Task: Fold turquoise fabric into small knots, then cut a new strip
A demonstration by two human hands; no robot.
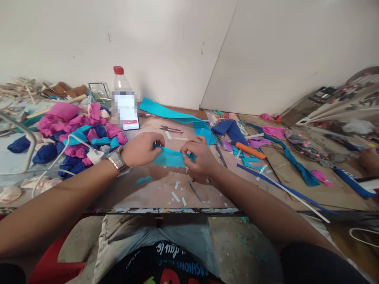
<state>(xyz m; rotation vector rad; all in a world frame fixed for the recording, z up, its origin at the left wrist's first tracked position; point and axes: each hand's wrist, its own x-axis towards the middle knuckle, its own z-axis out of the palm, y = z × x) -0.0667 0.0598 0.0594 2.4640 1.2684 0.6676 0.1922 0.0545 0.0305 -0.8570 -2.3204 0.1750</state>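
Observation:
A turquoise fabric strip [170, 158] stretches between my two hands, just above the brown work surface. My left hand [142, 149], with a metal watch on the wrist, pinches the strip's left end. Thumb and fingers of my right hand [199, 157] close on it farther right. From there the strip's loose length [171, 114] runs up and back to the left along the rear of the table. Small scissors-like thread snips [171, 129] lie behind my hands. White paper scraps [175, 197] are scattered in front of them.
At left is a heap of pink, blue and turquoise cloth bundles [74, 126]. A lit phone [127, 110] leans against a red-capped bottle [119, 79]. On the right lie an orange-handled cutter [250, 150], blue cloth pieces [229, 130] and thin strips [284, 185]. Another person's hand [370, 157] shows at far right.

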